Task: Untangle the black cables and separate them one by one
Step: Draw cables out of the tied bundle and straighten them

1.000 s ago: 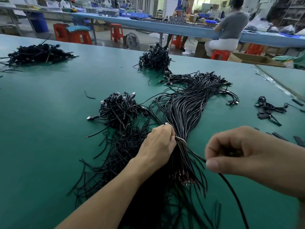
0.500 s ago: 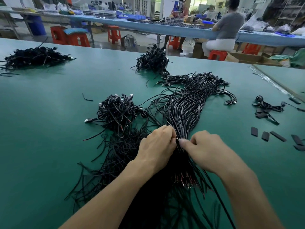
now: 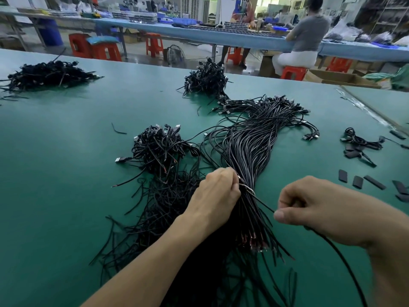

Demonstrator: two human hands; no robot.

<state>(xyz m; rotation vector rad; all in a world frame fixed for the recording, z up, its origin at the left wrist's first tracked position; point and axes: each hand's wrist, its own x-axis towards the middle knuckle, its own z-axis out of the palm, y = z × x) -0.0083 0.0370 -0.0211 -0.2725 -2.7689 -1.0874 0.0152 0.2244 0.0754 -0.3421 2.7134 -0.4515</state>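
Fingertips of left hand (image 3: 218,191) hidden from me, curled round tied bundle of thin black cables (image 3: 250,151) on green table (image 3: 66,156), right hand (image 3: 309,207) pinching one black cable strand (image 3: 264,204) (tail leaves frame), tangled black cable heap (image 3: 159,147) beside.

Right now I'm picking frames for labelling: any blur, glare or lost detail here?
Head view: bundle in the left hand sharp; right hand, pinching one cable, blurs toward the forearm; soft sheen on the table; bottom cables merge into black.
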